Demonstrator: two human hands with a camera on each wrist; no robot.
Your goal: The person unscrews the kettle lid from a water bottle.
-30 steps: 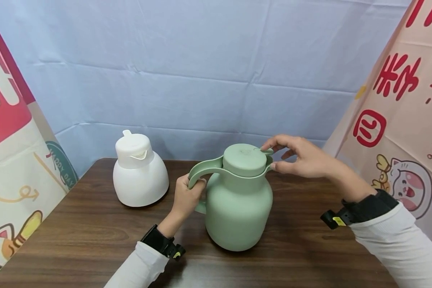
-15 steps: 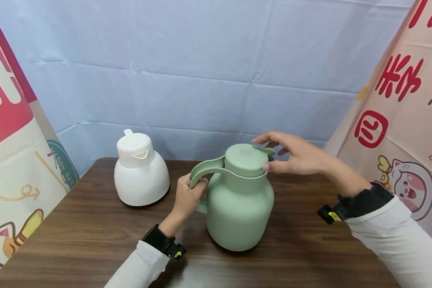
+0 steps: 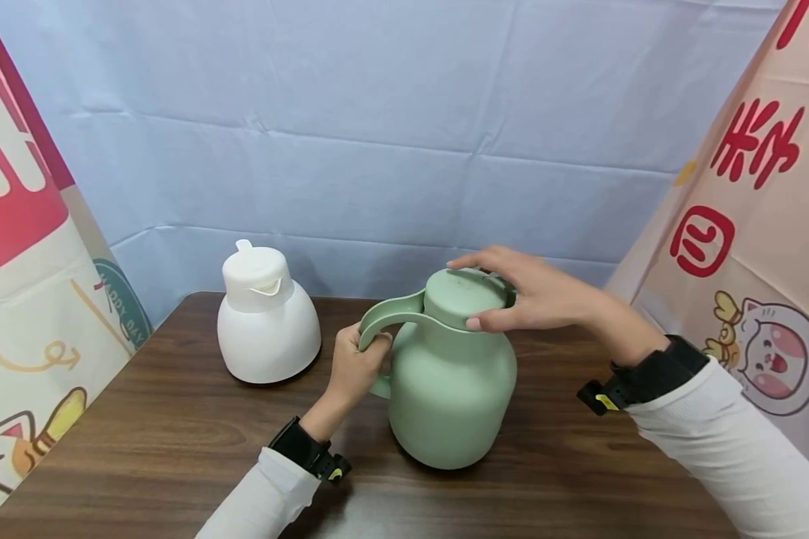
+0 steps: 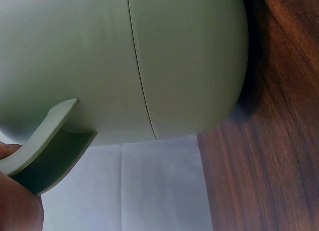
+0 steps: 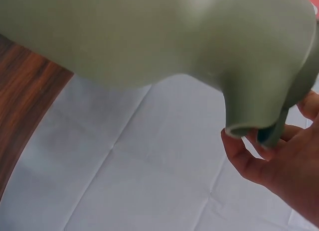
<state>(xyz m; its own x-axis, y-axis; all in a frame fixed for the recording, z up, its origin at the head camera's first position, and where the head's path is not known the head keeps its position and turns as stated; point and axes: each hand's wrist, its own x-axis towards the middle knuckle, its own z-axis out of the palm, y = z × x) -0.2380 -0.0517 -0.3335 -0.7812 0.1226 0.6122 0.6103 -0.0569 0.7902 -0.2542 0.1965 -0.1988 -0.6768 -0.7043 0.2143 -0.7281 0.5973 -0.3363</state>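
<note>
A light green vacuum jug (image 3: 450, 397) stands upright on the table. My left hand (image 3: 359, 362) grips its arched handle (image 3: 392, 308); in the left wrist view the handle's lower end (image 4: 52, 146) joins the jug body (image 4: 149, 61), with part of the hand at the left edge. My right hand (image 3: 539, 288) spans the round lid (image 3: 460, 293) from the right, thumb at the near side and fingers over the far side. In the right wrist view the right hand's fingers (image 5: 249, 166) curve around by the spout (image 5: 249, 109) and lid lever (image 5: 274, 134).
A smaller white jug (image 3: 266, 333), lid on, stands at the back left of the brown wooden table (image 3: 175, 449). Pale blue cloth (image 3: 377, 135) hangs behind, and printed cloths hang at the left (image 3: 23, 314) and right (image 3: 748, 247).
My right hand has moved left from the lever and spout side until its thumb and fingers span the lid. The left hand keeps its grip on the handle.
</note>
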